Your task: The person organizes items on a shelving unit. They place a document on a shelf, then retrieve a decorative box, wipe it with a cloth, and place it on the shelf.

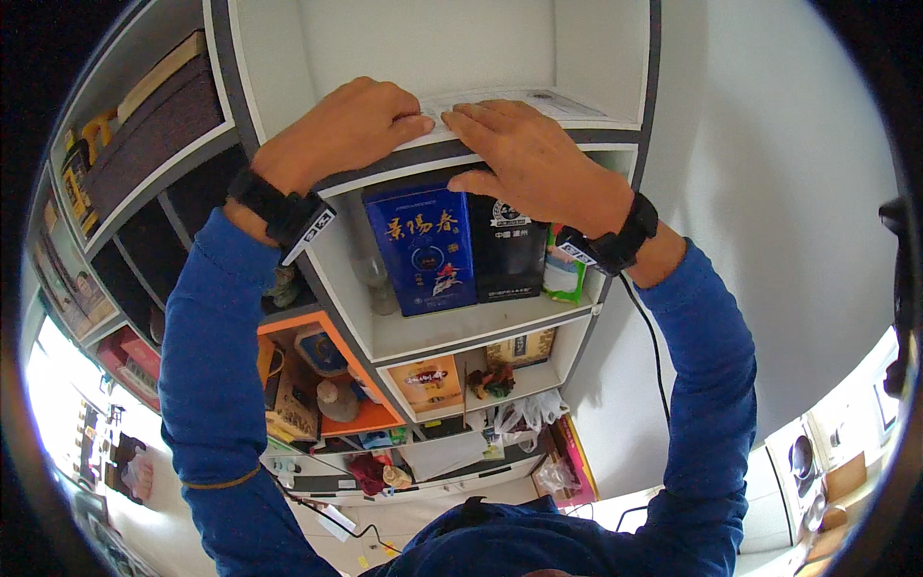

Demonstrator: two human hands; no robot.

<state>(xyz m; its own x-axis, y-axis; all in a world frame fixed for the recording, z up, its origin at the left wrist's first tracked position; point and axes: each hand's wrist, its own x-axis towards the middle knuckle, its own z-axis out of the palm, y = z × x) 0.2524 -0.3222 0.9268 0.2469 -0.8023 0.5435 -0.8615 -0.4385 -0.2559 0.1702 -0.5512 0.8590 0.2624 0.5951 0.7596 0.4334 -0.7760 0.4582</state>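
Both arms reach up to a shelf board (472,148) with a dark front edge. My left hand (346,130) rests at that edge with curled fingers, its thumb beside the index finger; whether it pinches anything is hidden. A flat printed paper sheet (570,108) lies on the board, partly under my hands. My right hand (530,155) lies over the sheet and the front edge, fingers extended and thumb spread lower, below the edge. In the compartment underneath stand a blue box (425,252), a black box (508,252) and a green packet (564,274).
A clear glass (378,285) stands left of the blue box. Lower compartments hold an orange box (425,382) and a plastic bag (530,415). An orange-framed compartment (353,328) is at left. A white wall (764,216) rises at right, with a black cable (652,324) hanging near my right arm.
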